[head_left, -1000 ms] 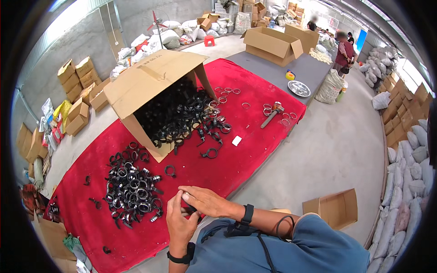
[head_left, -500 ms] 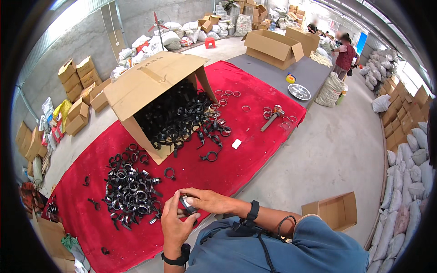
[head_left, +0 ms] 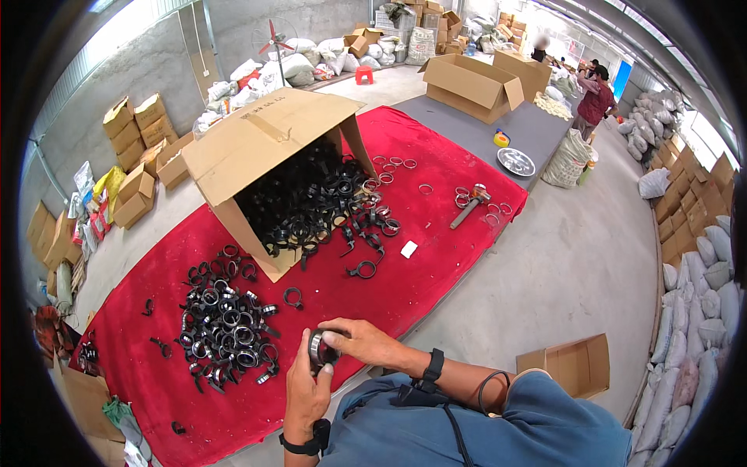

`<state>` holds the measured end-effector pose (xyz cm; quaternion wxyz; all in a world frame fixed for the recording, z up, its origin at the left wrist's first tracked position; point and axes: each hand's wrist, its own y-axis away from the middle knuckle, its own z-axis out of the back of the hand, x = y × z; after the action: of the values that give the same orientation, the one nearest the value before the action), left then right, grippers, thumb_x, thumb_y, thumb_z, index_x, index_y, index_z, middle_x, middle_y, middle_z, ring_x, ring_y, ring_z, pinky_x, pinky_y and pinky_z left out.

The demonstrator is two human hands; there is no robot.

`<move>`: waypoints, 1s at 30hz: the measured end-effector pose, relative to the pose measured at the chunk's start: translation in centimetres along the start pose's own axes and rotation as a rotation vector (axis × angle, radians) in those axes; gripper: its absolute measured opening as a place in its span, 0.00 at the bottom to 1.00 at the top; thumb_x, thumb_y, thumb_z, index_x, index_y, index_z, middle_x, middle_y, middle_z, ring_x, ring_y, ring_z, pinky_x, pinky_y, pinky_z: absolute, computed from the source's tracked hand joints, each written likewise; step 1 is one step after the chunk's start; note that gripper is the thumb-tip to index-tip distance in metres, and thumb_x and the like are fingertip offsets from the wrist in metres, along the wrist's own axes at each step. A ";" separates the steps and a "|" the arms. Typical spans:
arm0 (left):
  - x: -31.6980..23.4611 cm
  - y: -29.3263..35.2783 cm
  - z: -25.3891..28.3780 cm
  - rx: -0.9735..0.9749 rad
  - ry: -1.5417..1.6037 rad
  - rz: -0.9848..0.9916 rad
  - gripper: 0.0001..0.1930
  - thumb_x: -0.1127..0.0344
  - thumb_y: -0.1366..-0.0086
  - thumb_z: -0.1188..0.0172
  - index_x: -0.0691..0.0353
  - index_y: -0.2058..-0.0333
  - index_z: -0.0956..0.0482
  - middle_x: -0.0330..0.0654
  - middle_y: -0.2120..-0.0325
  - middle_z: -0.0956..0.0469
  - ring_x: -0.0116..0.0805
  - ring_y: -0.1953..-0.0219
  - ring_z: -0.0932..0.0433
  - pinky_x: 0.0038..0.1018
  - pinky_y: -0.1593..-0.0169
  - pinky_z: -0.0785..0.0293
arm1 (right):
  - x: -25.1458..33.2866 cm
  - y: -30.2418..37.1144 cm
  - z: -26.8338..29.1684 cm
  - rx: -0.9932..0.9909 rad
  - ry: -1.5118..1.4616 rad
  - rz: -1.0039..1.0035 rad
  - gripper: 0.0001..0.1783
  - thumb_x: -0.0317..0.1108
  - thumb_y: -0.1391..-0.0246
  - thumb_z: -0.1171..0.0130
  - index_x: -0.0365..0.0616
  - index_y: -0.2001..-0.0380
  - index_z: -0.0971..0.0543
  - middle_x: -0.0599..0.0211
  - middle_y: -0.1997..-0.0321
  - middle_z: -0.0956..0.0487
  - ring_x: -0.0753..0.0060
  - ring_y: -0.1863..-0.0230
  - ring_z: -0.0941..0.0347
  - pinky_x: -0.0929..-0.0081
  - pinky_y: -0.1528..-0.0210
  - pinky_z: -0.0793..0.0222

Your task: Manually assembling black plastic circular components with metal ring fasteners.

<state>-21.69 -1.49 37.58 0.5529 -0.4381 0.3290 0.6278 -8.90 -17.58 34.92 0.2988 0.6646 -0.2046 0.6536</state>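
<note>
Between my two hands, above the near edge of the red cloth (head_left: pixel 405 311), is a black ring clamp (head_left: pixel 316 350) with a silver metal band. My left hand (head_left: pixel 307 387) grips its left and lower side between thumb and fingers. My right hand (head_left: pixel 362 342) is closed over its top and right side, thumb pressed to the ring. A pile of similar black ring clamps (head_left: pixel 233 327) lies left of my hands, and a single ring clamp (head_left: pixel 292 297) sits just beyond them. Further off, a tipped cardboard box (head_left: pixel 264 140) spills many black clamps (head_left: pixel 319 194).
Bare metal rings (head_left: pixel 426 189) and a metal-handled tool (head_left: pixel 468 207) lie at the cloth's right. A white piece (head_left: pixel 408 249) is mid-table. Beyond are a grey table (head_left: pixel 459 121), a metal plate (head_left: pixel 516 162) and an open carton (head_left: pixel 475 89). Another carton (head_left: pixel 568 366) stands on the floor right; a person (head_left: pixel 595 101) stands far back.
My hands have turned the ring clamp, so its silver band and opening show more. My left fingers have shifted along its side. The view has moved slightly.
</note>
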 end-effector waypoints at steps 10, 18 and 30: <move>0.2 -0.9 1.4 -0.205 0.259 -0.091 0.23 0.75 0.30 0.38 0.69 0.37 0.24 0.51 0.47 0.16 0.36 0.46 0.17 0.33 0.40 0.21 | 2.1 -0.8 0.1 -0.064 0.000 0.178 0.18 0.30 0.32 0.37 0.37 0.42 0.18 0.66 0.47 0.15 0.74 0.45 0.20 0.69 0.41 0.22; -0.5 -0.7 3.1 -0.332 0.217 -0.154 0.20 0.68 0.28 0.32 0.67 0.40 0.21 0.50 0.54 0.14 0.37 0.56 0.14 0.32 0.52 0.18 | 2.8 -1.3 0.0 0.043 -0.237 0.294 0.37 0.39 0.38 0.25 0.30 0.32 0.26 0.56 0.39 0.21 0.62 0.36 0.24 0.62 0.31 0.30; -0.2 1.6 5.6 -0.320 0.358 -0.019 0.27 0.71 0.29 0.32 0.69 0.34 0.28 0.46 0.53 0.15 0.30 0.52 0.15 0.30 0.46 0.17 | 4.6 -3.2 -4.1 0.037 -0.112 0.241 0.25 0.37 0.27 0.38 0.32 0.34 0.24 0.58 0.42 0.17 0.67 0.44 0.18 0.68 0.42 0.20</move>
<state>-24.26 3.14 39.89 0.4154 -0.6274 0.3138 0.5790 -9.55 -11.90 38.93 0.1938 0.6759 -0.2872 0.6504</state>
